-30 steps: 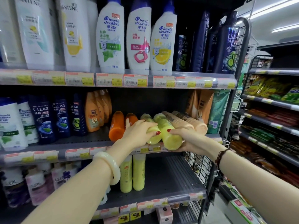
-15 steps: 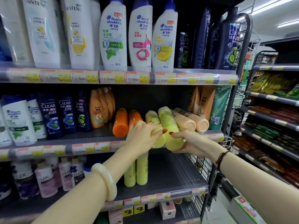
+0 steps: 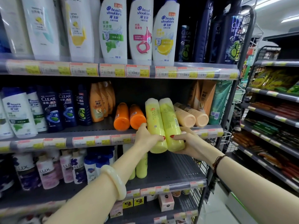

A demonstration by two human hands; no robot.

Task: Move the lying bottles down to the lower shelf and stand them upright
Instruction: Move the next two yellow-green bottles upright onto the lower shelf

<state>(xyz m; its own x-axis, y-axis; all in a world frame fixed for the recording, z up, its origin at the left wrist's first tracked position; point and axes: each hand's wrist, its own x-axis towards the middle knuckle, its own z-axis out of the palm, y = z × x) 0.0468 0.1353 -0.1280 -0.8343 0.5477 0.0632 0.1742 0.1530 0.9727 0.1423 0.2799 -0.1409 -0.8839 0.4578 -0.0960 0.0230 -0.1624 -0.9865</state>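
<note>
Two yellow-green bottles are tilted nearly upright in front of the middle shelf (image 3: 90, 131), their bases hanging past its edge. My left hand (image 3: 146, 136) grips the left yellow bottle (image 3: 154, 120); my right hand (image 3: 186, 141) grips the right yellow bottle (image 3: 170, 122). Two orange bottles (image 3: 129, 117) lie on the middle shelf to the left, two peach bottles (image 3: 191, 115) lie to the right. On the lower shelf (image 3: 174, 172) two yellow bottles (image 3: 141, 167) stand upright behind my left forearm.
Dark CLEAR bottles (image 3: 64, 107) and white shampoo bottles (image 3: 17, 113) stand at the left of the middle shelf. LUX bottles (image 3: 47, 172) fill the lower shelf's left. A wire side panel (image 3: 208, 160) bounds the shelves on the right. Another rack (image 3: 271, 120) stands further right.
Both hands have pulled the two yellow bottles forward off the middle shelf and tipped them from lying toward upright. The camera has moved closer.
</note>
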